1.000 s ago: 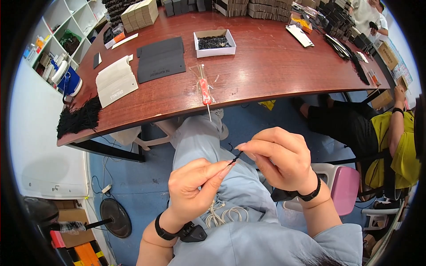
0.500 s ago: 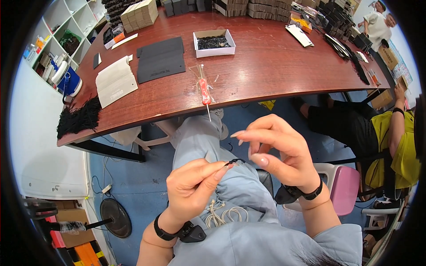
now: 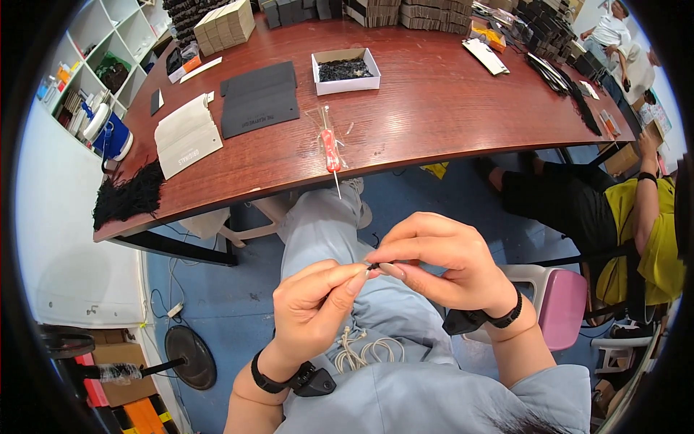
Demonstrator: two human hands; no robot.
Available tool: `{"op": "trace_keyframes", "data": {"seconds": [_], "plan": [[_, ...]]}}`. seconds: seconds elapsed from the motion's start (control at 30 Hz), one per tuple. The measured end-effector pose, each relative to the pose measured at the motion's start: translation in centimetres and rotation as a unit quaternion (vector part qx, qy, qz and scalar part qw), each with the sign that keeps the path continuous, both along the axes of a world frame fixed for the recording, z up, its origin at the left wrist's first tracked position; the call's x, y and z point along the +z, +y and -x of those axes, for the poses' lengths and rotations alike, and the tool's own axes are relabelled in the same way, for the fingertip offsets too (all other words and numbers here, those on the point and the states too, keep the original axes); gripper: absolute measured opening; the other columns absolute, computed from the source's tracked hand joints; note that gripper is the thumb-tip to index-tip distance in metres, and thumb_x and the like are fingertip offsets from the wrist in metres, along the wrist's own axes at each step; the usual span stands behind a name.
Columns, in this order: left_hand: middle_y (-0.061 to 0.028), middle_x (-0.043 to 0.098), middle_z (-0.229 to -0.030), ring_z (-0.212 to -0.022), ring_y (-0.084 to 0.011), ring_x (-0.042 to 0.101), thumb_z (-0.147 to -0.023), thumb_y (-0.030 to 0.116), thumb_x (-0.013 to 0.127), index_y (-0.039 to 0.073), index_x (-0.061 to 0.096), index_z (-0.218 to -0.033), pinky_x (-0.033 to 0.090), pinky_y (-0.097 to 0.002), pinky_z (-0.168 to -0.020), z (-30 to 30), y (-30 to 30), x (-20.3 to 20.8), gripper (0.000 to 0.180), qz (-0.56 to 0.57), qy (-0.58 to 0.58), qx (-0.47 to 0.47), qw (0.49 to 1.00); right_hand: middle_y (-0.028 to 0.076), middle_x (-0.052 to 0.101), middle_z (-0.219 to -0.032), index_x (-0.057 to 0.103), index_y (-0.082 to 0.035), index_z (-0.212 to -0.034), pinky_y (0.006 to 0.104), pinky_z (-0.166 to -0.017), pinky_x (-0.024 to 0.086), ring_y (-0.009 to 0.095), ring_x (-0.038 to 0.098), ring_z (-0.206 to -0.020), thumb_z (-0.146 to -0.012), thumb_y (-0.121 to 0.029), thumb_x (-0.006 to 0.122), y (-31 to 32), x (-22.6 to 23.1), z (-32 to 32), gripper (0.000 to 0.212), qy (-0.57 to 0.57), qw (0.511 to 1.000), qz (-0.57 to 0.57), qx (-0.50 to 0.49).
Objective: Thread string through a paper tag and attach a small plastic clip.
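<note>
Above my lap, my left hand pinches a short piece of black cord between thumb and forefinger. My right hand meets it there, thumb and forefinger closed at the cord's other end. Most of the cord is hidden by my fingertips. Beyond my hands, at the table's front edge, lies a thin tool with a red handle, its metal tip sticking out past the edge. A heap of black cords hangs over the table's left corner.
On the red-brown table are a white box of small black pieces, a black sheet and a cream sheet. Stacks of card line the back. A person in yellow sits at right, beside a pink stool.
My right hand has come down and left to the cord, and its fingers have closed on it. My left hand has stayed nearly still, keeping its pinch.
</note>
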State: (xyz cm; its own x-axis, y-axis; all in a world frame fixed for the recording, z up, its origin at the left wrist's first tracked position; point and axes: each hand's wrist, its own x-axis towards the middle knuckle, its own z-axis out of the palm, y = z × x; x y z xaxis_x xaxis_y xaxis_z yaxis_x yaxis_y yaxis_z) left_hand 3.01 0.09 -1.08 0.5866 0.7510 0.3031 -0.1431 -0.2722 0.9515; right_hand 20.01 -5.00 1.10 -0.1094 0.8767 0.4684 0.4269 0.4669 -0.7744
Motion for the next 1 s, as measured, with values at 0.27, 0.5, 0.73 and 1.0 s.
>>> {"op": "trace_keyframes", "data": {"seconds": [0.27, 0.5, 0.73, 1.0], "plan": [[-0.0002, 0.043, -0.054, -0.046, -0.0040, 0.037, -0.079, 0.002, 0.051, -0.005, 0.060, -0.085, 0.028, -0.0176, -0.042, 0.2, 0.1, 0.0, 0.013, 0.040, -0.007, -0.003, 0.999, 0.010, 0.056, -0.079, 0.058, -0.001, -0.085, 0.0260, -0.058, 0.044, 0.018, 0.054, -0.068, -0.073, 0.001, 0.055, 0.1, 0.1, -0.3, 0.013, 0.025, 0.999, 0.043, -0.002], [0.0003, 0.042, -0.054, -0.046, -0.0035, 0.037, -0.079, 0.004, 0.051, -0.005, 0.060, -0.084, 0.028, -0.0173, -0.043, 0.3, 0.2, -0.3, 0.013, 0.086, -0.038, -0.001, 0.996, 0.007, 0.058, -0.080, 0.055, 0.001, -0.092, 0.0199, -0.057, 0.048, 0.009, 0.055, -0.071, -0.082, -0.006, 0.049, -0.5, 0.1, -0.4, 0.014, 0.227, 0.958, 0.172, 0.023], [0.0002, 0.043, -0.055, -0.047, -0.0030, 0.037, -0.079, 0.002, 0.051, -0.006, 0.059, -0.086, 0.030, -0.0174, -0.044, 0.1, 0.2, -0.2, 0.013, 0.097, -0.057, -0.002, 0.994, 0.006, 0.057, -0.080, 0.054, 0.001, -0.097, 0.0193, -0.055, 0.048, 0.007, 0.054, -0.069, -0.082, -0.006, 0.049, -0.5, -0.4, -0.3, 0.018, 0.285, 0.940, 0.188, -0.002], [0.0001, 0.045, -0.058, -0.048, -0.0026, 0.038, -0.078, 0.000, 0.051, -0.003, 0.059, -0.093, 0.029, -0.0166, -0.042, -0.1, 0.0, -0.2, 0.016, 0.073, -0.015, 0.044, 0.996, 0.008, 0.059, -0.082, 0.043, 0.000, -0.113, 0.0194, -0.057, 0.048, 0.009, 0.055, -0.074, -0.081, -0.003, 0.049, -0.9, -0.5, 0.4, 0.033, 0.307, 0.933, 0.188, 0.015]]}}
